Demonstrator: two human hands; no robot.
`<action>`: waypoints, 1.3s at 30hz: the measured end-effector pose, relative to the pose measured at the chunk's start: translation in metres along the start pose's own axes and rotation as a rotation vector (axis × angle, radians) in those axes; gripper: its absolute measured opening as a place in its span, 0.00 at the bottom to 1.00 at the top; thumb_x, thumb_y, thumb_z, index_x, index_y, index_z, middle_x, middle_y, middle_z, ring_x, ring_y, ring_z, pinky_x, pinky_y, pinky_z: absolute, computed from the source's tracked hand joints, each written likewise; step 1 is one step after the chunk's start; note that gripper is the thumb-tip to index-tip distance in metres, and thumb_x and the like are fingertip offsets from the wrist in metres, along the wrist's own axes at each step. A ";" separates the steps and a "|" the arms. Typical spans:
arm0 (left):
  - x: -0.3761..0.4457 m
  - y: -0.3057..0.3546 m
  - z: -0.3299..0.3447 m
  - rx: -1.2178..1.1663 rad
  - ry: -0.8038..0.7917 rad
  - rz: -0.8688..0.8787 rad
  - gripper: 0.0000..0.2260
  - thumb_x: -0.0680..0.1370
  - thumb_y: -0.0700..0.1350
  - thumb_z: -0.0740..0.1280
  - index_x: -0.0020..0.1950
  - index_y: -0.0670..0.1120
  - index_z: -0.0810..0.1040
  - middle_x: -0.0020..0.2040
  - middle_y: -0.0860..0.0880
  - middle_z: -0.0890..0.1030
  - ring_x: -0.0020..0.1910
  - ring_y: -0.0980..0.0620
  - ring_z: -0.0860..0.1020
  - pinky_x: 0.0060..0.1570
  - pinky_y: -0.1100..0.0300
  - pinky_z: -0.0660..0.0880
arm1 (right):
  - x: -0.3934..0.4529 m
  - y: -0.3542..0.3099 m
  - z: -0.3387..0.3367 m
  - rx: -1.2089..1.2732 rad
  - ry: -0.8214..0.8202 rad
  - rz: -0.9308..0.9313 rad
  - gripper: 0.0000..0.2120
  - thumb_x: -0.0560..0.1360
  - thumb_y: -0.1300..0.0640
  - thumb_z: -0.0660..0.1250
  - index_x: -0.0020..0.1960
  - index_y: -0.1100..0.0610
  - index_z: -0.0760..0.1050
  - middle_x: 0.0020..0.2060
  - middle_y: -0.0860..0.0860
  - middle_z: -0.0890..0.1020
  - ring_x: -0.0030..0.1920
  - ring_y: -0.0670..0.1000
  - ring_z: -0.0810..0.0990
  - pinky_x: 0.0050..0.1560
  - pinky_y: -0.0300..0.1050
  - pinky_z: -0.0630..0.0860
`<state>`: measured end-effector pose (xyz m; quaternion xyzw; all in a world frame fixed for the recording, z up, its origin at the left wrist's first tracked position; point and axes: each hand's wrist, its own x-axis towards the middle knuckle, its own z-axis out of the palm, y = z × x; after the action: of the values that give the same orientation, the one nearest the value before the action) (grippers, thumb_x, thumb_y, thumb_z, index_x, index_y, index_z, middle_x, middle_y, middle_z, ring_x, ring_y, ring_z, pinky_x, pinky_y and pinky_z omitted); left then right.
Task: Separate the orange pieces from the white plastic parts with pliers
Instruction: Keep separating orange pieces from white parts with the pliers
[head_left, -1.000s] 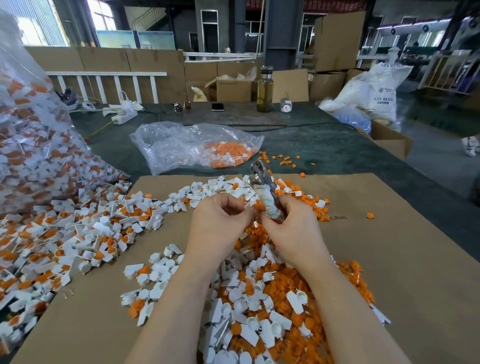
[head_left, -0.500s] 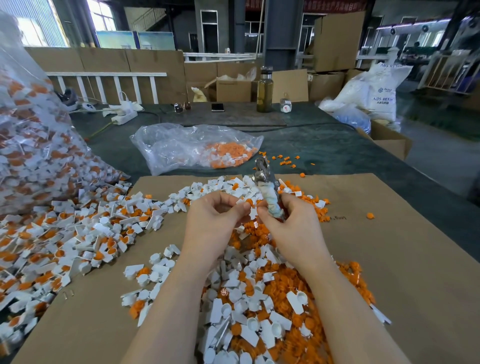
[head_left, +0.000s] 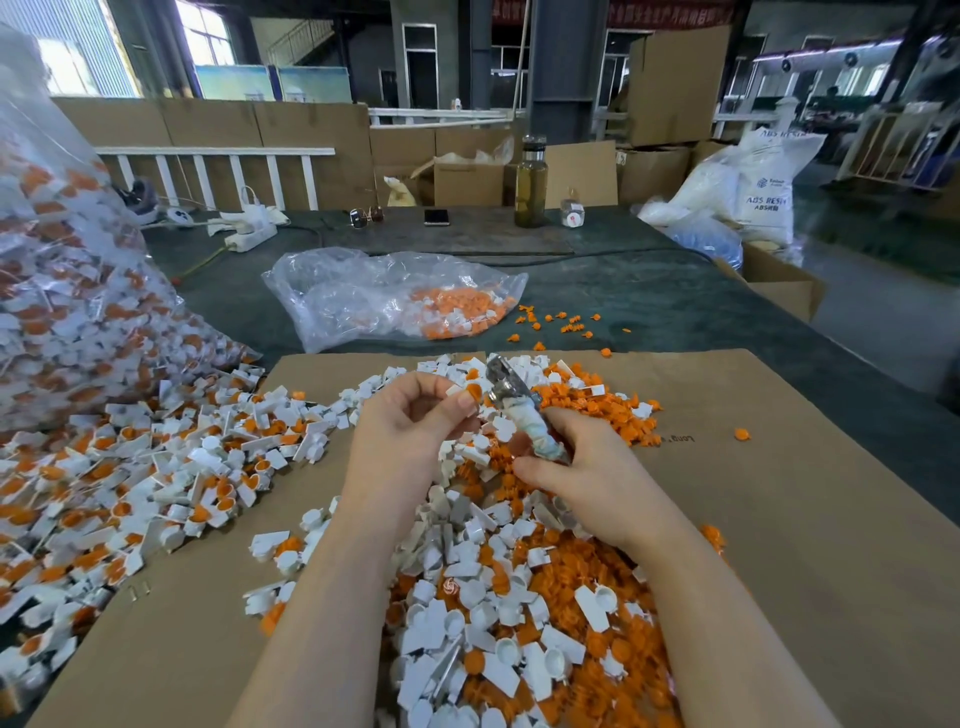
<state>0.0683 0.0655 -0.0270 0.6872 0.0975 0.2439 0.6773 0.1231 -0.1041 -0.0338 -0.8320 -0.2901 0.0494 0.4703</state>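
Hands apart now (left fingers (head_left: 457, 410) pinching part (head_left: 470, 391))

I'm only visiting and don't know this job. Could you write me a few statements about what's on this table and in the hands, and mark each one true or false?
1. The right hand grips pliers with wrapped handles. True.
2. The left hand is empty. False: it pinches a white part with an orange piece at its fingertips.
3. The clear bag beyond the cardboard sheet holds mostly orange pieces. True.
4. A bottle stands at the far end of the table. True.
5. The phone lies on the cardboard sheet. False: it lies on the dark table, far back.
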 end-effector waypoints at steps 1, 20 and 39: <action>0.000 0.000 0.000 -0.001 -0.006 0.009 0.02 0.77 0.38 0.71 0.45 0.43 0.80 0.35 0.52 0.84 0.37 0.55 0.83 0.41 0.65 0.79 | -0.001 -0.001 -0.001 -0.008 -0.024 0.004 0.06 0.73 0.54 0.71 0.49 0.50 0.76 0.41 0.45 0.80 0.40 0.41 0.78 0.39 0.40 0.74; -0.001 0.002 0.001 -0.006 -0.034 0.045 0.03 0.78 0.36 0.69 0.45 0.42 0.79 0.34 0.53 0.83 0.35 0.58 0.81 0.39 0.67 0.77 | -0.001 0.000 0.004 -0.108 -0.068 -0.010 0.10 0.73 0.62 0.64 0.41 0.46 0.75 0.29 0.41 0.76 0.29 0.42 0.73 0.30 0.41 0.67; 0.014 0.003 -0.051 -1.136 0.488 -0.390 0.09 0.80 0.42 0.66 0.59 0.42 0.79 0.42 0.48 0.87 0.39 0.57 0.85 0.35 0.65 0.80 | 0.000 0.007 0.008 -0.294 0.222 -0.032 0.02 0.74 0.54 0.65 0.45 0.47 0.73 0.32 0.45 0.78 0.31 0.46 0.75 0.28 0.45 0.71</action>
<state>0.0557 0.1167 -0.0234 0.1165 0.2274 0.2794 0.9256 0.1232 -0.1007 -0.0437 -0.8874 -0.2535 -0.0933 0.3736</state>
